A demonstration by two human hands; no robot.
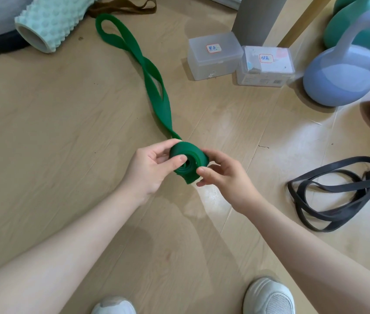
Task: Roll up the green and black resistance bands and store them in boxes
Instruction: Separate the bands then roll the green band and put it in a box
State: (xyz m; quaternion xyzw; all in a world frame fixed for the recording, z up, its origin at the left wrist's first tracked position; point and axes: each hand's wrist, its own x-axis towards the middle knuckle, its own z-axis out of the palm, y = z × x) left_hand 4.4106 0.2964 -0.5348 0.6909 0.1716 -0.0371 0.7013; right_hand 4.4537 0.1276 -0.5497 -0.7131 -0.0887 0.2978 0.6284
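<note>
— Head view, looking down at a pale wood-look floor [55,132]. Where is the green band?

— Half rolled. Near end of the green resistance band [156,96] wound into a thick coil with a hollow centre, held just above the floor between both hands. Flat, wide, matte, deep green. Loose tail running away from the coil toward the upper left, twisted twice so that long narrow openings show between its two layers, ending in a rounded loop near a mint foam roller [50,23].

— And the grip?

— Left hand [150,171] curled around the left side of the coil, thumb pressed on its face beside the central hole. Right hand [222,175] pinching the right edge, thumb in front and fingers behind, clamped on the outer wrap.

— Black band?

— Black resistance band [337,193] lying unrolled on the floor at the right, well apart from the hands, thin and narrow, heaped in several loose overlapping loops.

— Boxes?

— Two translucent lidded boxes side by side beyond the coil, left box [213,57] and right box [265,66], each with a small handwritten label on the lid, both closed.

— Anything else?

— Blue kettlebell [342,75] just right of the boxes, green kettlebell [360,26] behind it, brown band [125,9] at the top edge, two white shoes [270,295] at the bottom.
</note>
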